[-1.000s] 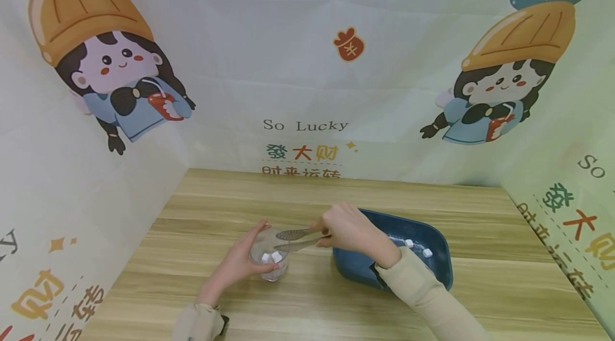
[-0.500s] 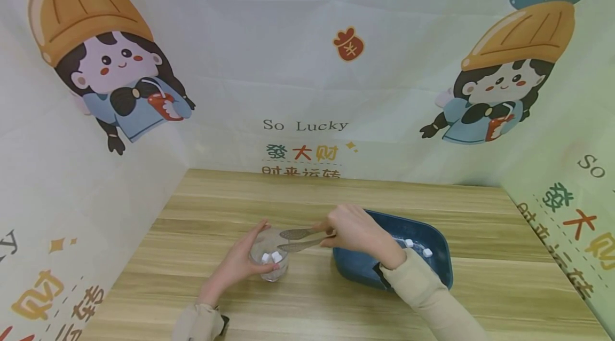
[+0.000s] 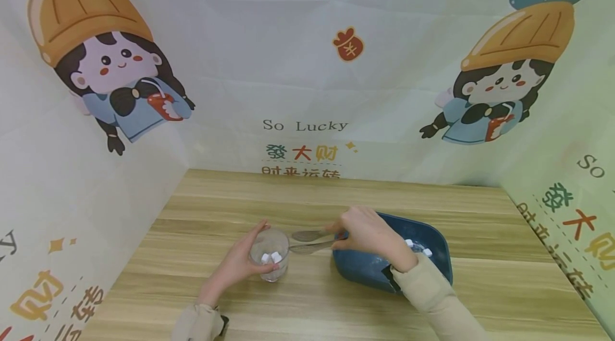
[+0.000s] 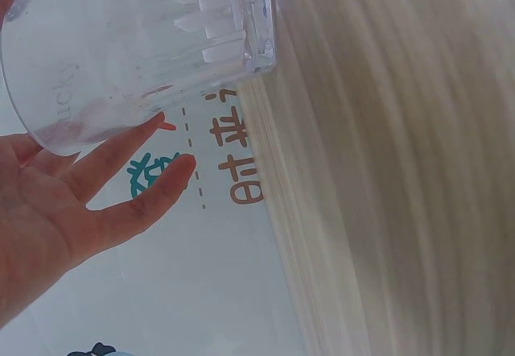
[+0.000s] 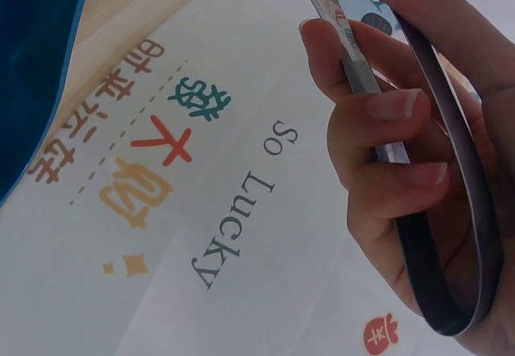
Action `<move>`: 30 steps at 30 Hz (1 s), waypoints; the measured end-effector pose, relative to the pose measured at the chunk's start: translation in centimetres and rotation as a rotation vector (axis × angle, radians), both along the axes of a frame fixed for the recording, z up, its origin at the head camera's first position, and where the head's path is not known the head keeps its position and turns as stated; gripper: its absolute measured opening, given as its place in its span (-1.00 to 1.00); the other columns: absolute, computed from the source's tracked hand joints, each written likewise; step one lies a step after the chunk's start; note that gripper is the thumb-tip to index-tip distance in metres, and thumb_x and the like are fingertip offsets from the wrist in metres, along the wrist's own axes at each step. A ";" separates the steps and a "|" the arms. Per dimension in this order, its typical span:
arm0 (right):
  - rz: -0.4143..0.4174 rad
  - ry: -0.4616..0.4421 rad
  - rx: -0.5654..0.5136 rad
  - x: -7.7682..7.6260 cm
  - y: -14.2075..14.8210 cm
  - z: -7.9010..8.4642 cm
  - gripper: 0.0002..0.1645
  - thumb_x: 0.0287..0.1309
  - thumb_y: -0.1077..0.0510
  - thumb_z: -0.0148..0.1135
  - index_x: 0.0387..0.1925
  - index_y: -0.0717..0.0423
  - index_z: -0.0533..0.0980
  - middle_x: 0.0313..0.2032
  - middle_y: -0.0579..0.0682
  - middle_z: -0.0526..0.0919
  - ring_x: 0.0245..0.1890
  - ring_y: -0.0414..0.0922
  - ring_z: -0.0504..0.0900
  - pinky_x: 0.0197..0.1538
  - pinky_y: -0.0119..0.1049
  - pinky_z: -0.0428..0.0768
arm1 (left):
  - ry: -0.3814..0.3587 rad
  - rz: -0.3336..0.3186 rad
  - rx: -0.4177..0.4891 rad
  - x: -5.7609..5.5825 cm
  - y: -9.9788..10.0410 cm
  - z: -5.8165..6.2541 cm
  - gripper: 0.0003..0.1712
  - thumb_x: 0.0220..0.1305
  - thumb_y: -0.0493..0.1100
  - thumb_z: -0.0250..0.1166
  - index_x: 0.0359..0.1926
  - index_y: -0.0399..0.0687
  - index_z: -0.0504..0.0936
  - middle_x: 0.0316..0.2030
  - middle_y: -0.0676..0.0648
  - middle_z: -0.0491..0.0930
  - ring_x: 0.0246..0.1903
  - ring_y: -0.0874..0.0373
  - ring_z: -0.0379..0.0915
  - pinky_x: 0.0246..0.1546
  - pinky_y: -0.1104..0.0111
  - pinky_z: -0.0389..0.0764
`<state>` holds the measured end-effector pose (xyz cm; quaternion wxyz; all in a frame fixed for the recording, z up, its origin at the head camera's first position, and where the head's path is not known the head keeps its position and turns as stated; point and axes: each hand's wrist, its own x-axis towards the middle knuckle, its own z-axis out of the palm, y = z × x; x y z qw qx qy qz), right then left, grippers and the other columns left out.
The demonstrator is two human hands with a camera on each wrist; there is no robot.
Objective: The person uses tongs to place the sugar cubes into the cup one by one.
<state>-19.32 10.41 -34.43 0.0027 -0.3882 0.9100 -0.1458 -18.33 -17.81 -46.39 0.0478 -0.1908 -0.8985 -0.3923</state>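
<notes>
My left hand (image 3: 236, 262) grips a clear drinking glass (image 4: 88, 66) standing on the table, thumb on the near side and fingers on the far side. Several white cubes (image 3: 276, 258) lie at the bottom of the glass. My right hand (image 3: 367, 231) holds metal tongs (image 3: 309, 235), their tips apart, just right of the glass rim. Nothing shows between the tips. In the right wrist view, curled fingers (image 5: 382, 122) wrap one arm of the tongs. A dark blue basin (image 3: 357, 271) lies beneath the right hand, partly hidden by the forearm, with white cubes (image 3: 427, 252) inside.
The wood-grain table (image 3: 202, 213) is closed in by a printed cloth backdrop (image 3: 250, 63) at the back and both sides. The rim of the blue basin (image 5: 32, 66) also shows at the edge of the right wrist view.
My right hand has moved right with the tongs, whose tips went from over the glass to beside its rim. The left hand and glass have stayed put.
</notes>
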 end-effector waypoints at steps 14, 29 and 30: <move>-0.059 -0.057 0.008 0.2 2.1 0.1 -0.66 -0.15 0.00 0.36 -0.23 -0.04 0.63 -0.39 -0.13 0.71 -0.84 -0.34 0.01 -0.71 -0.56 0.00 | -0.003 0.003 -0.016 0.0 -0.1 -0.2 0.16 -0.27 0.00 0.48 0.33 -0.16 0.03 0.21 -0.15 0.31 0.18 -0.15 0.24 0.18 -0.05 0.28; -0.087 -0.120 -0.024 0.1 5.1 0.4 -0.72 -0.10 0.05 0.32 -0.28 0.06 0.64 -0.16 -0.02 0.67 -0.80 -0.42 0.16 -0.70 -0.57 0.16 | -0.014 0.004 -0.008 0.0 -0.1 -0.2 0.17 -0.27 0.00 0.48 0.33 -0.15 0.03 0.22 -0.16 0.31 0.18 -0.16 0.24 0.18 -0.06 0.27; -0.086 -0.118 -0.027 0.1 5.4 0.4 -0.71 -0.10 0.05 0.32 -0.27 0.07 0.64 -0.17 -0.01 0.67 -0.80 -0.42 0.17 -0.70 -0.57 0.17 | -0.013 0.003 -0.006 0.0 -0.1 -0.2 0.16 -0.27 0.00 0.48 0.33 -0.15 0.03 0.22 -0.16 0.31 0.18 -0.16 0.23 0.18 -0.06 0.27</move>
